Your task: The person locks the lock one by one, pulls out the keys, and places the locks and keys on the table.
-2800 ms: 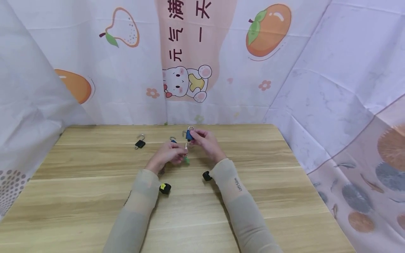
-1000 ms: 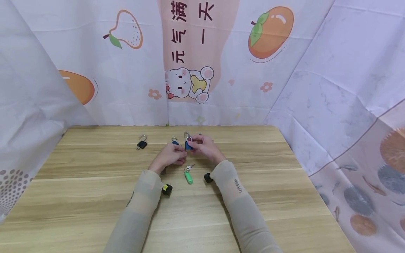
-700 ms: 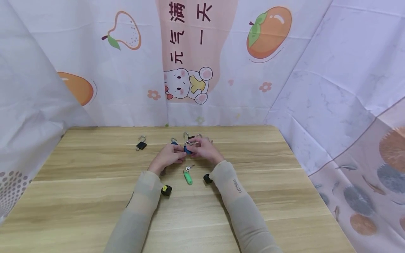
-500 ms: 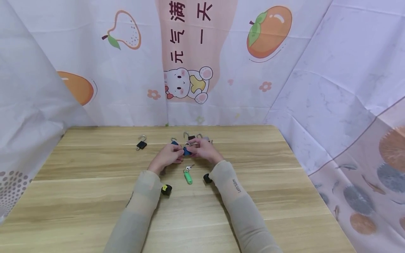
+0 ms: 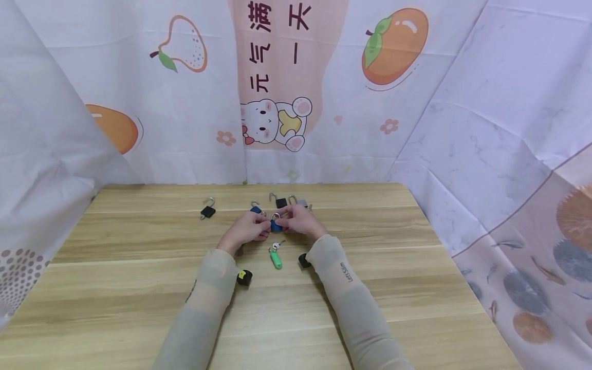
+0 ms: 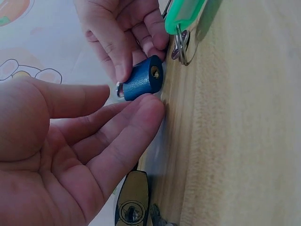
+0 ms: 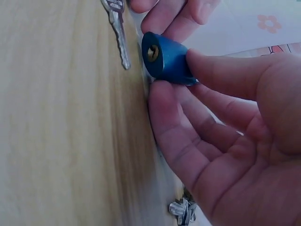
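Observation:
My right hand (image 5: 299, 220) pinches a blue padlock (image 5: 276, 226) between thumb and fingers, low over the wooden table with its shackle toward the back. The padlock's brass keyhole faces the key side in the right wrist view, where the blue body (image 7: 173, 59) shows large. My left hand (image 5: 247, 228) is at the lock's left side; in the left wrist view its fingertips (image 6: 153, 106) are right at the blue body, and its thumb stands apart. Just in front of both hands lies a key (image 5: 276, 246) on a ring with a green tag (image 5: 275, 259).
Behind the hands lie a second blue padlock (image 5: 256, 209), a black padlock (image 5: 281, 203) and a grey one (image 5: 302, 203), partly behind the right hand. Another black padlock (image 5: 208, 211) with a raised shackle lies farther left. A printed curtain (image 5: 185, 103) hangs along the table's back edge.
The green-tagged key has left my left hand and lies on the table. My right hand has brought the blue padlock down and nearer, uncovering the padlocks behind.

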`<state>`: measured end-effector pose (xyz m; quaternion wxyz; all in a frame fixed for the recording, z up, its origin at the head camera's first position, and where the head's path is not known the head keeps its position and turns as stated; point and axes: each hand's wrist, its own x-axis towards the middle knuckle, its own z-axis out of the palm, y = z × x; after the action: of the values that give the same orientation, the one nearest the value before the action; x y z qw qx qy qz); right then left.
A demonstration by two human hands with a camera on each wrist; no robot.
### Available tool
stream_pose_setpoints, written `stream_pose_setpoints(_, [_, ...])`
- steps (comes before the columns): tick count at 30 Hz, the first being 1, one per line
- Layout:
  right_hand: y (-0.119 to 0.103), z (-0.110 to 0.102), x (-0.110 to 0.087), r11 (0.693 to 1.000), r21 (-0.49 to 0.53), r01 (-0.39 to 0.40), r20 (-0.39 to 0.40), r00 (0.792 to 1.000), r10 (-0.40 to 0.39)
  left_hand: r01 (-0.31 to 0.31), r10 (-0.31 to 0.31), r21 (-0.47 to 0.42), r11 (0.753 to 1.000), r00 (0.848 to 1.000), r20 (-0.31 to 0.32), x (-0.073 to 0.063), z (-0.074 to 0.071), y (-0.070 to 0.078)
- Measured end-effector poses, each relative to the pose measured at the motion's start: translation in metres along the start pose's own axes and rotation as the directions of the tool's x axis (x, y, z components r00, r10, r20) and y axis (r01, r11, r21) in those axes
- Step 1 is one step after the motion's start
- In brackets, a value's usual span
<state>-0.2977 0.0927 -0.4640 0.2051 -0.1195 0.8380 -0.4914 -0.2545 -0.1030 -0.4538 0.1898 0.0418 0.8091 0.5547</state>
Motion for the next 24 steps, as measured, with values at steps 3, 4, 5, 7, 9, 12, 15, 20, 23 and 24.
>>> stream_pose_setpoints(3, [0.0010, 0.0006, 0.0006, 1.000, -0.012, 0.009, -0.004, 1.000, -0.009, 0.006, -0.006, -0.011, 1.000, 1.000, 0.000, -0.0008, 0.0002, 0.0009])
stream_pose_setpoints(4, [0.0013, 0.0008, 0.0009, 1.000, -0.011, 0.011, -0.005, 1.000, -0.011, 0.008, -0.008, -0.011, 1.000, 1.000, -0.001, -0.0010, 0.0003, 0.0012])
stream_pose_setpoints(5, [0.0016, 0.0009, 0.0010, 1.000, -0.010, 0.012, -0.006, 1.000, -0.012, 0.009, -0.009, -0.010, 1.000, 1.000, 0.000, -0.0011, 0.0005, 0.0013])
stream_pose_setpoints(7, [0.0023, 0.0011, 0.0016, 1.000, -0.014, 0.015, -0.008, 1.000, -0.015, 0.009, -0.009, -0.004, 1.000, 1.000, 0.003, -0.0012, 0.0006, 0.0016])
stream_pose_setpoints(9, [0.0027, 0.0011, 0.0020, 1.000, -0.020, 0.015, -0.011, 1.000, -0.015, 0.009, -0.009, 0.000, 1.000, 1.000, 0.006, -0.0013, 0.0008, 0.0017])
stream_pose_setpoints(12, [0.0033, 0.0016, 0.0025, 0.999, -0.029, 0.017, -0.016, 1.000, -0.017, 0.011, -0.011, 0.001, 1.000, 1.000, 0.010, -0.0017, 0.0004, 0.0016])
stream_pose_setpoints(15, [0.0035, 0.0018, 0.0024, 0.999, -0.032, 0.019, -0.021, 1.000, -0.020, 0.012, -0.012, 0.004, 1.000, 1.000, 0.013, -0.0021, 0.0004, 0.0015])
stream_pose_setpoints(20, [0.0046, 0.0021, 0.0021, 0.999, -0.022, 0.025, -0.025, 0.999, -0.025, 0.013, -0.013, 0.017, 1.000, 1.000, 0.011, -0.0034, 0.0006, 0.0025])
stream_pose_setpoints(23, [0.0046, 0.0016, 0.0017, 1.000, -0.012, 0.023, -0.033, 0.999, -0.024, 0.008, -0.008, 0.021, 1.000, 1.000, 0.015, -0.0030, 0.0001, 0.0022])
stream_pose_setpoints(24, [0.0042, 0.0014, 0.0013, 1.000, -0.007, 0.021, -0.033, 0.999, -0.021, 0.007, -0.007, 0.020, 1.000, 1.000, 0.016, -0.0029, -0.0002, 0.0019])
